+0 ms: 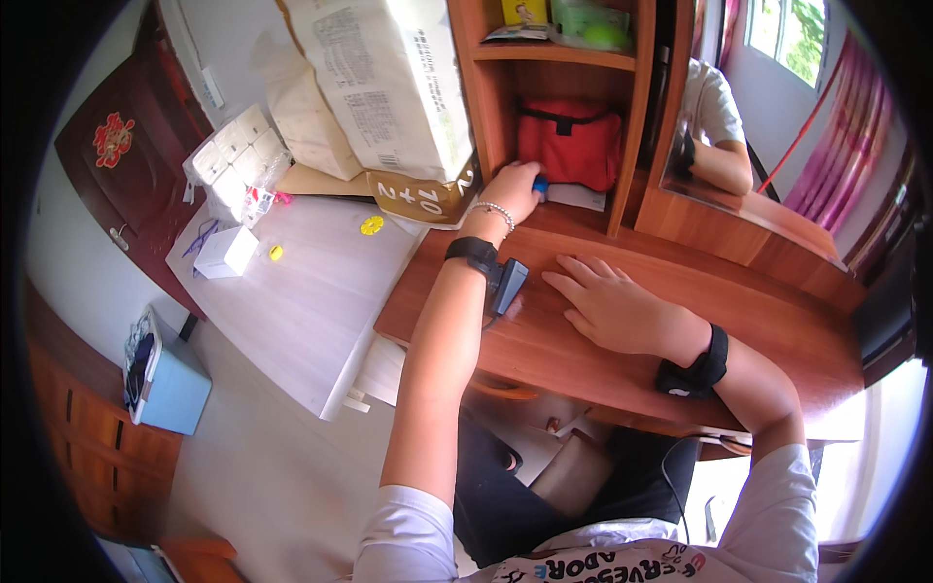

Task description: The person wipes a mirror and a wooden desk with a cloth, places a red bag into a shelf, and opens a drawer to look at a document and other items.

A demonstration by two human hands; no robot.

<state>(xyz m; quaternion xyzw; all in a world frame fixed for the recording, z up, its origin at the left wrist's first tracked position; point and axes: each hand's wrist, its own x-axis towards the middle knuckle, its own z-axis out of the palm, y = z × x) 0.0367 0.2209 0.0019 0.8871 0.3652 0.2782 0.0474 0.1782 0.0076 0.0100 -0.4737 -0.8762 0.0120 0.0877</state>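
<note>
My left hand reaches into the lower compartment of a wooden shelf, its fingers on a small blue object. Whether they grip it or only touch it is hard to tell. Right behind that object stands a red fabric bag with a black strap, and a flat white item lies under the bag's front edge. My right hand rests palm down on the brown wooden desktop, fingers spread, holding nothing. Both wrists wear black straps; the left one carries a dark device.
At left a pale table holds a white box, a yellow ring-like piece, a yellow notched disc and wrapped tissue packs. Large paper packages stand beside the shelf. A mirror backs the desk's right part.
</note>
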